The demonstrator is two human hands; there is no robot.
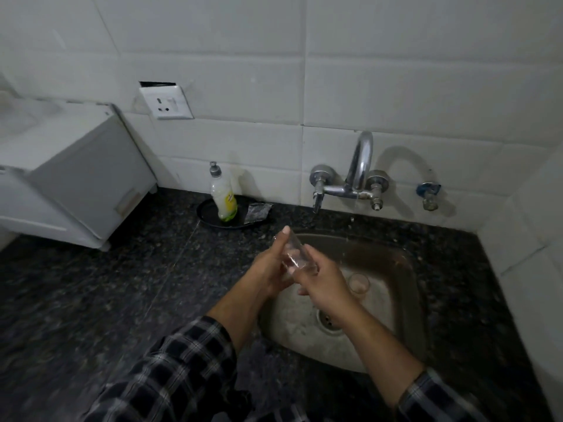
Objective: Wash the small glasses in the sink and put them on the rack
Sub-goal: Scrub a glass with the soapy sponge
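Head camera, looking down at the sink [405, 300]: I had both hands on one small clear glass [292, 254], held tilted above the left part of the basin. My left hand [271, 269] gripped it from the left, one finger stretched up along its side to the rim. My right hand [323, 281] was curled round its lower end. The motion blur hid how my thumbs lay.

The only label was a yellow-green one on the soap bottle [224, 196], and its writing was too blurred to read. That bottle, translucent plastic with a grey cap, stood upright on a round black tray [207, 219] against the wall, just beside a crumpled silvery packet [257, 213].

A second glass [359, 283] stood upright in the basin, just right of my right hand and partly hidden behind it. My right forearm crossed over the drain [329, 321] and covered part of it. The chrome tap [359, 166], with its arched spout and two handles, came out of the white tiled wall above the sink. A small valve with a blue fitting [428, 194] sat to its right.

The sink was dull, stained steel with rounded corners, set in a dark speckled stone surface [91, 284]. A white box-shaped appliance [79, 178] stood at the left, and a white wall socket [166, 102] hung crooked above it. My sleeves [182, 360] were dark checked cloth, pushed back from the wrists.
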